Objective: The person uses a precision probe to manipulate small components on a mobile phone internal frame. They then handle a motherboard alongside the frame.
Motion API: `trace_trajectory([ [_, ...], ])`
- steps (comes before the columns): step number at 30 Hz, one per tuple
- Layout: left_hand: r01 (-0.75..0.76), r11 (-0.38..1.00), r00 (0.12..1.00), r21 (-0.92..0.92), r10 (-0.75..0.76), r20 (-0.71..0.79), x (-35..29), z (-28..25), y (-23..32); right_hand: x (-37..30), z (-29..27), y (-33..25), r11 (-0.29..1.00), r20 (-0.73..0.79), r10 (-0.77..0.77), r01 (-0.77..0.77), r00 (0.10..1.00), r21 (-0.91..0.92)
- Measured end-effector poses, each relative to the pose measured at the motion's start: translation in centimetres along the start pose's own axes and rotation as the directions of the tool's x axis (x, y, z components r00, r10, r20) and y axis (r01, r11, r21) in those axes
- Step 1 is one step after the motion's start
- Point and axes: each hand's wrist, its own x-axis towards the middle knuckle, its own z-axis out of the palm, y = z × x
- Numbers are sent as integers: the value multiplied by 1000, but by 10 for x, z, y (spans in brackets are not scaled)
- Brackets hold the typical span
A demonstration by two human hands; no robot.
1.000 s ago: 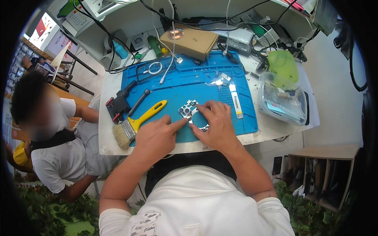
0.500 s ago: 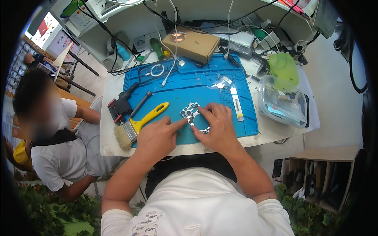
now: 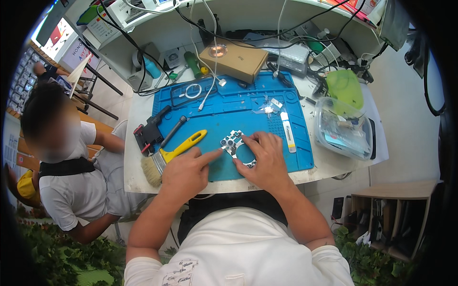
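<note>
A small phone circuit board (image 3: 231, 141), white and black with round lens-like parts and a large curved cutout, is held just above the blue mat (image 3: 214, 121). My right hand (image 3: 266, 159) pinches its right side between thumb and fingers. My left hand (image 3: 187, 172) has its index finger stretched toward the board's left edge, the other fingers curled; whether the fingertip touches cannot be made out. Left of it lies a yellow-handled brush (image 3: 183, 146) with pale bristles. Beyond the brush are a dark rod-shaped tool (image 3: 173, 131) and a black-and-red clamp-like holder (image 3: 151, 131).
A white-and-yellow strip-shaped tool (image 3: 288, 133) lies on the mat's right side. Further right stands a clear plastic box (image 3: 341, 143). A cardboard box (image 3: 238, 64) is behind, with cables hanging over the mat. At the left sits another person (image 3: 71, 157), close to the table edge.
The view has shifted slightly, so the table sits lower in it. My left index finger has drawn back a little to the left from the board; my right hand keeps its pinch.
</note>
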Motion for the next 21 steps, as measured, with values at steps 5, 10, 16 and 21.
trace_trajectory([
  [5, 65, 954, 988, -293, -103, -117, 11, -6, -16, 2, -2, 0, 999, -27, -2, 3, 1000, 36],
  [10, 256, 813, 956, -523, -294, 10, 23, -5, -20, 5, -6, -2, 993, -78, -26, 35, 997, 114],
  [16, 264, 578, 962, -773, -219, 164, 48, 3, -31, 9, -13, -5, 980, -100, -123, 137, 987, 144],
  [21, 320, 518, 947, -793, -199, 252, 50, 3, -31, 13, -19, -11, 967, -97, -205, 217, 974, 135],
])
